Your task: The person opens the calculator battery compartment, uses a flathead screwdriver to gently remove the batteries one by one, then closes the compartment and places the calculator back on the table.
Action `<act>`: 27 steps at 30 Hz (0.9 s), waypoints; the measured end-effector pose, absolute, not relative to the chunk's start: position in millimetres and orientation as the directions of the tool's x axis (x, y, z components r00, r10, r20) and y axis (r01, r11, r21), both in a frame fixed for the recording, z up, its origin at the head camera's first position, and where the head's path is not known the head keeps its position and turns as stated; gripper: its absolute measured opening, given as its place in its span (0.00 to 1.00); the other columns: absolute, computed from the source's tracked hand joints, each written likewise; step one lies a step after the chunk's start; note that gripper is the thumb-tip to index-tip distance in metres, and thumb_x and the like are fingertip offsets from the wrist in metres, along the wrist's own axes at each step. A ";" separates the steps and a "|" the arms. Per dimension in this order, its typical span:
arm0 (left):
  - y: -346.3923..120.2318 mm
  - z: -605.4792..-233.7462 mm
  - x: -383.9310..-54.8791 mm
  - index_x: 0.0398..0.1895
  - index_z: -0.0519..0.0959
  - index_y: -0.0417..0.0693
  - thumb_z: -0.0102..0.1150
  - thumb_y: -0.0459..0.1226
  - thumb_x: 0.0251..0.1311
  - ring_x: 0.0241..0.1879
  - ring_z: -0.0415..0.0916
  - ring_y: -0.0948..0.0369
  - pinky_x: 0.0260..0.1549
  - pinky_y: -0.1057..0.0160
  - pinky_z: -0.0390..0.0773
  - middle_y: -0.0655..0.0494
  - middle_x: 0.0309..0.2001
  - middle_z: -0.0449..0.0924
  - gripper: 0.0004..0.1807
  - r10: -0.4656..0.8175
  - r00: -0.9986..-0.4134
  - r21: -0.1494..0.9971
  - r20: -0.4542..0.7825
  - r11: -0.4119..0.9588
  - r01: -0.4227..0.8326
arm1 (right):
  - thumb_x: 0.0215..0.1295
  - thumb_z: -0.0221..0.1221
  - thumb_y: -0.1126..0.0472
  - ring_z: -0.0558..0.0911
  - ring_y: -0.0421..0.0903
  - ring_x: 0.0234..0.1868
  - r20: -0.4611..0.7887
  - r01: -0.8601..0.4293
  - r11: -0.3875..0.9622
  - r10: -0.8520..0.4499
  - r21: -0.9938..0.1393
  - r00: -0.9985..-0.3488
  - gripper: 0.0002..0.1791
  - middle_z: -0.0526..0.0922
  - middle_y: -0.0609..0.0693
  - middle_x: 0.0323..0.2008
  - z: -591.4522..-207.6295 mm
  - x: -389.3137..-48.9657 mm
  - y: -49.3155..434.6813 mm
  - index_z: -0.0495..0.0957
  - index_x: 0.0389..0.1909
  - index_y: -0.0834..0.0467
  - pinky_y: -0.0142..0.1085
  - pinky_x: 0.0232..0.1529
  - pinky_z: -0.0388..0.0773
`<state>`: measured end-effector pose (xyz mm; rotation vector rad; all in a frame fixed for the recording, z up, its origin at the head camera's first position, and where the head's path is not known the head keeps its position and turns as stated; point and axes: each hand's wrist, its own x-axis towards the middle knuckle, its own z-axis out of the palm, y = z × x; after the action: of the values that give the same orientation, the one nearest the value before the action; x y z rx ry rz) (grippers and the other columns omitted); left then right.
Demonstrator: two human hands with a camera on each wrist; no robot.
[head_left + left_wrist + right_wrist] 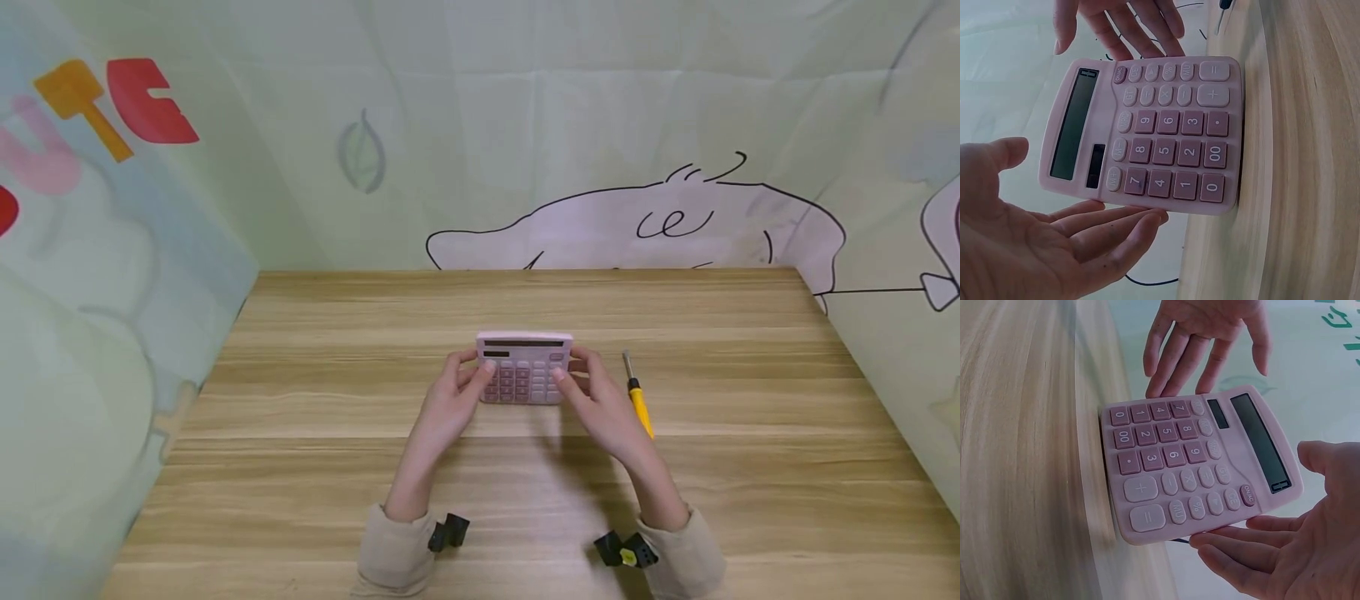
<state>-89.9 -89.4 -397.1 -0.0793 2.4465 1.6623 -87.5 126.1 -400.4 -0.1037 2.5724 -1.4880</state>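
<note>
A pink calculator [531,385] stands tilted up on the table, its lower edge at the wood and its display at the top. Along its left side, the left hand [448,403] touches the edge and back with extended fingers. At the opposite side the right hand [606,410] does likewise. Both wrist views show the thumbs lifted away from the keys; in the right wrist view the right hand [1310,534] has its fingertips under the calculator's edge. The parts of the fingers behind the calculator are hidden.
A yellow-handled screwdriver [639,404] with a black collar lies right of the right hand, its metal shaft pointing away. The wood-grain table [315,400] ends at printed cloth walls [465,125] at the back and sides. Small black devices [627,552] sit at both cuffs.
</note>
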 end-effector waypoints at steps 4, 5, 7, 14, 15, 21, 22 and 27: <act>-89.0 -395.4 -89.5 0.68 0.62 0.45 0.47 0.56 0.68 0.63 0.71 0.44 0.61 0.44 0.71 0.34 0.62 0.71 0.33 0.057 -0.981 0.919 -0.186 0.365 -0.153 | 0.73 0.47 0.45 0.74 0.60 0.63 -0.097 0.016 0.501 -0.136 -0.865 -0.986 0.32 0.71 0.65 0.64 -398.8 -87.4 125.9 0.58 0.68 0.61 0.52 0.63 0.72; -89.0 -395.0 -89.3 0.68 0.62 0.44 0.47 0.56 0.68 0.63 0.71 0.44 0.61 0.43 0.71 0.34 0.63 0.71 0.33 0.057 -0.981 0.919 -0.186 0.364 -0.153 | 0.73 0.47 0.45 0.74 0.60 0.63 -0.093 0.012 0.503 -0.135 -0.864 -0.987 0.32 0.72 0.65 0.63 -398.4 -87.4 126.0 0.59 0.68 0.61 0.52 0.63 0.71; -88.6 -394.0 -89.1 0.68 0.62 0.45 0.46 0.56 0.68 0.63 0.71 0.44 0.62 0.43 0.70 0.35 0.63 0.71 0.33 0.054 -0.980 0.919 -0.193 0.361 -0.161 | 0.73 0.47 0.45 0.74 0.58 0.64 -0.087 0.007 0.507 -0.135 -0.862 -0.987 0.31 0.73 0.64 0.63 -397.7 -87.1 126.3 0.59 0.67 0.62 0.52 0.64 0.71; -88.1 -394.7 -88.9 0.67 0.62 0.45 0.46 0.55 0.69 0.63 0.71 0.44 0.62 0.42 0.69 0.36 0.62 0.72 0.32 0.052 -0.981 0.917 -0.186 0.368 -0.155 | 0.74 0.42 0.43 0.74 0.58 0.63 -0.065 -0.011 0.542 -0.121 -0.840 -0.991 0.29 0.75 0.63 0.62 -396.1 -85.2 128.2 0.62 0.66 0.59 0.55 0.63 0.70; -88.0 -394.7 -88.8 0.67 0.62 0.45 0.46 0.55 0.69 0.63 0.71 0.44 0.62 0.42 0.69 0.36 0.62 0.72 0.32 0.053 -0.981 0.917 -0.184 0.368 -0.153 | 0.75 0.41 0.43 0.75 0.59 0.63 -0.058 -0.016 0.548 -0.117 -0.836 -0.991 0.29 0.75 0.63 0.62 -395.8 -85.0 128.4 0.63 0.66 0.59 0.55 0.62 0.70; -88.3 -394.7 -88.2 0.65 0.63 0.43 0.45 0.54 0.70 0.64 0.69 0.44 0.64 0.41 0.66 0.36 0.62 0.72 0.30 0.054 -0.985 0.918 -0.165 0.374 -0.133 | 0.75 0.38 0.42 0.76 0.58 0.62 -0.044 -0.021 0.556 -0.104 -0.831 -0.994 0.29 0.77 0.62 0.59 -396.0 -84.0 129.1 0.65 0.64 0.59 0.55 0.61 0.71; -88.5 -394.8 -88.3 0.64 0.63 0.43 0.45 0.54 0.70 0.64 0.69 0.44 0.64 0.41 0.66 0.36 0.62 0.73 0.29 0.053 -0.985 0.918 -0.162 0.374 -0.131 | 0.75 0.38 0.42 0.76 0.58 0.62 -0.047 -0.018 0.554 -0.103 -0.833 -0.994 0.29 0.77 0.62 0.59 -396.2 -83.9 129.3 0.65 0.64 0.59 0.55 0.61 0.71; -88.6 -395.6 -89.0 0.63 0.64 0.43 0.46 0.54 0.69 0.65 0.68 0.44 0.65 0.42 0.65 0.36 0.62 0.72 0.29 0.051 -0.987 0.921 -0.152 0.370 -0.123 | 0.75 0.39 0.41 0.76 0.58 0.62 -0.056 -0.004 0.553 -0.093 -0.833 -0.994 0.30 0.77 0.62 0.60 -396.3 -84.4 130.0 0.65 0.63 0.59 0.55 0.61 0.71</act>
<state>-89.0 -88.6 -395.6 -0.0659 2.4680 1.6803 -84.4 130.0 -396.3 -0.0839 2.6851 -1.4398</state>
